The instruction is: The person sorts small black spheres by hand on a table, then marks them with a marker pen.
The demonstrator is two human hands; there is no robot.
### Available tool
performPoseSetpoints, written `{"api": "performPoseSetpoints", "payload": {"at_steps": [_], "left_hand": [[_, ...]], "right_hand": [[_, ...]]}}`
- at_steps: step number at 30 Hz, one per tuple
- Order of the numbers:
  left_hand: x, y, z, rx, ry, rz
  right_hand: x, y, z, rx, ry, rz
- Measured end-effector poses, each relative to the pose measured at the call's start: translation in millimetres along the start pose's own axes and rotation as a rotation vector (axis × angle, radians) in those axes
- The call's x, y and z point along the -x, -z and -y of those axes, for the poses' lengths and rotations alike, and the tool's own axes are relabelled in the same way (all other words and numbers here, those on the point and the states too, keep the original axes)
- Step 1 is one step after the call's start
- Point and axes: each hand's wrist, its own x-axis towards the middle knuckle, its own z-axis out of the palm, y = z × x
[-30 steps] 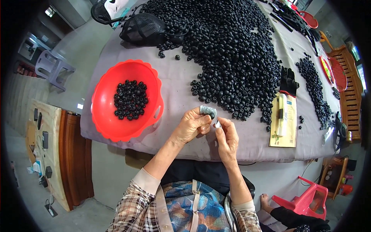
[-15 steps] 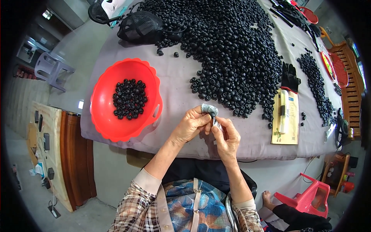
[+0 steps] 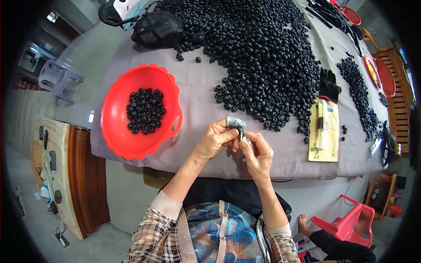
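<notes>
My left hand (image 3: 214,141) is closed, its thumb and finger pinching a small black bead-like piece (image 3: 239,129). A grey fabric wrap (image 3: 236,122) sits at the tip of that hand's forefinger. Fingers bent and drawn together, my right hand (image 3: 258,154) meets the left one over the table's near edge. Between its thumb and forefinger shows a small silvery sliver, too small to name. To the left stands a red scalloped bowl (image 3: 115,116) with a cluster of black beads (image 3: 146,110) in it. A great heap of the same beads (image 3: 263,74) spreads beyond my hands.
Right of the heap lie a yellow card package (image 3: 330,142), a black glove (image 3: 329,85) and a smaller strip of beads (image 3: 357,92). A black mesh bag (image 3: 157,30) rests at the back left. A person's bare foot (image 3: 303,222) shows beside a red plastic chair (image 3: 351,221).
Both hands stay together in nearly the same spot, with the bead still pinched. The whole view has shifted very slightly; the fingers have barely moved.
</notes>
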Motion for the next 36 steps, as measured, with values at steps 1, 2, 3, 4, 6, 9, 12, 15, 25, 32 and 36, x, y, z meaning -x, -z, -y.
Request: {"api": "performPoseSetpoints", "payload": {"at_steps": [1, 2, 3, 4, 6, 9, 12, 15, 25, 32, 36], "left_hand": [[0.4, 0.4, -0.2, -0.009, -0.003, -0.002], [0.7, 1.3, 0.6, -0.010, -0.002, -0.004], [0.1, 1.0, 1.2, -0.021, -0.004, -0.015], [-0.3, 0.6, 1.5, -0.032, -0.006, -0.026], [-0.5, 0.9, 1.0, -0.043, -0.011, -0.024], [0.5, -0.3, 1.7, -0.070, -0.019, -0.043], [0.2, -0.8, 3.2, -0.089, -0.013, -0.065], [0.7, 0.6, 5.3, -0.103, -0.014, -0.079], [0.7, -5.2, 4.8, -0.212, -0.024, -0.159], [1.4, -4.9, 5.4, -0.242, -0.047, -0.170], [1.2, -6.1, 4.5, -0.261, -0.028, -0.173]], "right_hand": [[-0.5, -0.3, -0.2, 0.012, 0.003, 0.001], [-0.8, -0.7, -0.8, 0.024, 0.007, 0.001], [-1.3, 0.0, -0.2, 0.025, 0.007, 0.000], [-1.8, 0.9, 0.3, 0.052, 0.005, -0.001], [-3.0, 1.1, 1.3, 0.077, 0.004, -0.001], [-4.3, -0.2, 4.1, 0.109, 0.012, -0.005], [-4.6, -0.7, 4.8, 0.086, -0.005, -0.011], [-5.0, -1.8, 3.0, 0.061, -0.011, -0.024], [-6.6, -3.0, 3.4, 0.064, -0.037, -0.021], [-7.7, -0.4, -1.8, -0.001, -0.091, 0.011], [-7.7, -0.4, -3.8, -0.053, -0.094, 0.009]]}}
